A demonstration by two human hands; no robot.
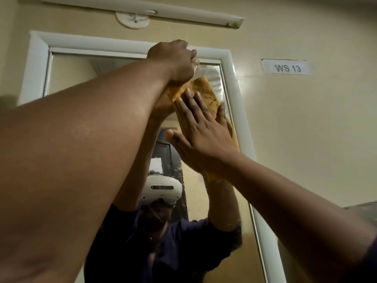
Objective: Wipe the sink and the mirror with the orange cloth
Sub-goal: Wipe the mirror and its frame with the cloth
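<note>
The orange cloth is pressed flat against the upper right part of the mirror, which has a white frame. My right hand lies flat on the cloth with its fingers spread, pushing it onto the glass. My left hand is closed over the cloth's top edge, up at the mirror's top frame. A streaky wet patch shows on the glass just above the cloth. The sink is out of view.
A white tube light runs along the wall above the mirror, with a round white fitting under it. A label reading "WS 13" is stuck on the beige wall to the right. The mirror reflects a person wearing a white headset.
</note>
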